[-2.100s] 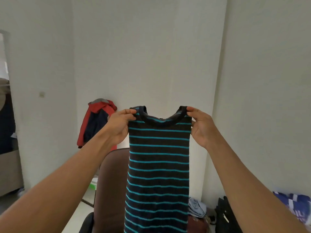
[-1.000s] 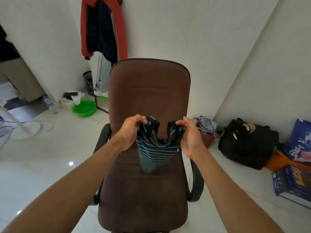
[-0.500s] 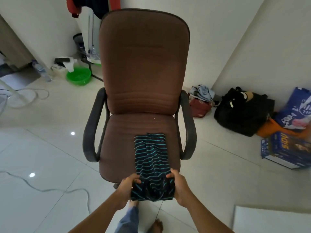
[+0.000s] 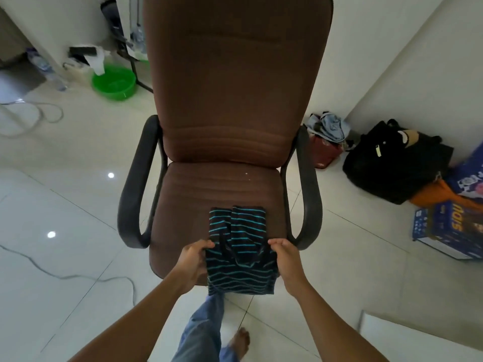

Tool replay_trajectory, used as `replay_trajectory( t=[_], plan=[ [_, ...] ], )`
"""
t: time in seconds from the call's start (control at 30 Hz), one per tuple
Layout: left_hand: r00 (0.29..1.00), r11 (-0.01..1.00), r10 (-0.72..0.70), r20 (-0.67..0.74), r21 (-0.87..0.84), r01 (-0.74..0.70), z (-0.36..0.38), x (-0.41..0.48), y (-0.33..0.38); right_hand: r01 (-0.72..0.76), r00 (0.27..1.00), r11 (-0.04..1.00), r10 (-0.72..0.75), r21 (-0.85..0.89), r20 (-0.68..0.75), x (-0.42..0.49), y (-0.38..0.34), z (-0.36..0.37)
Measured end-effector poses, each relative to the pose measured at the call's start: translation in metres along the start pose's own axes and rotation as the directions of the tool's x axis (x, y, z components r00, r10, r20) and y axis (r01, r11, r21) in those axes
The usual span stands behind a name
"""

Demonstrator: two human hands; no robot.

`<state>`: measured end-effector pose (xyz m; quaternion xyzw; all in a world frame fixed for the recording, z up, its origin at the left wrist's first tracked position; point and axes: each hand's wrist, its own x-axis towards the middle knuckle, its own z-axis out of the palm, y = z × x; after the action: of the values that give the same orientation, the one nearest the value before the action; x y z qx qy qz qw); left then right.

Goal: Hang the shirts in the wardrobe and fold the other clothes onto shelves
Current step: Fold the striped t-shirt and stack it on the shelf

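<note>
A black shirt with turquoise stripes point(image 4: 239, 246) lies folded narrow on the front of the brown office chair's seat point(image 4: 209, 189), its near end hanging over the seat's front edge. My left hand point(image 4: 193, 259) pinches the shirt's left edge and my right hand point(image 4: 285, 257) pinches its right edge, both at about the middle of its length. The far end lies flat on the seat.
Black armrests point(image 4: 136, 184) flank the seat. A green basin point(image 4: 113, 83) and a cable point(image 4: 65, 275) lie on the tiled floor at left. A black bag point(image 4: 392, 163), a clothes heap point(image 4: 328, 126) and boxes point(image 4: 449, 228) sit at right.
I lowered the striped shirt from held up in the air onto the chair seat. My hands have shifted forward along its edges, lifting a fold at the middle.
</note>
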<state>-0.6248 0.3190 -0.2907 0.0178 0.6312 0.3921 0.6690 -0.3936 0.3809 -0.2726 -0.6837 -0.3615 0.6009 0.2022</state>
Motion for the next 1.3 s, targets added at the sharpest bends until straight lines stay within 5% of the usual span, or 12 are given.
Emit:
replay_trajectory(
  t=[0.2, 0.4, 0.67, 0.77, 1.03, 1.17, 1.3],
  plan=[
    [0.972, 0.922, 0.227, -0.065, 0.336, -0.193, -0.004, 0.113, 0.041, 0.062, 0.998, 0.972, -0.065, -0.226, -0.006, 0.121, -0.025, 0.014],
    [0.972, 0.775, 0.237, -0.013, 0.605, -0.181, -0.016, 0.223, 0.038, 0.016, 0.996, 0.964, -0.038, -0.264, -0.079, 0.229, -0.007, 0.035],
    [0.912, 0.584, 0.409, 0.025, 0.761, -0.283, -0.017, 0.269, 0.03, -0.04, 0.984, 0.968, -0.005, -0.247, -0.177, 0.29, 0.018, 0.049],
    [0.866, 0.606, 0.499, -0.033, 0.728, -0.321, -0.009, 0.263, 0.028, 0.019, 0.957, 0.958, -0.1, -0.288, -0.272, 0.284, 0.02, 0.049],
    [0.954, 0.757, 0.241, -0.181, 0.65, -0.068, -0.023, 0.196, -0.055, -0.005, 0.989, 0.947, -0.042, -0.323, -0.139, 0.195, 0.097, 0.036],
    [0.968, 0.632, 0.17, -0.186, 0.774, 0.037, -0.033, 0.17, -0.102, -0.078, 0.981, 0.964, 0.029, -0.255, -0.191, 0.165, 0.119, 0.027],
    [0.954, 0.755, 0.092, -0.284, 0.644, 0.12, -0.032, 0.147, -0.128, -0.116, 0.986, 0.959, 0.08, -0.259, -0.147, 0.144, 0.136, 0.018]
  ],
)
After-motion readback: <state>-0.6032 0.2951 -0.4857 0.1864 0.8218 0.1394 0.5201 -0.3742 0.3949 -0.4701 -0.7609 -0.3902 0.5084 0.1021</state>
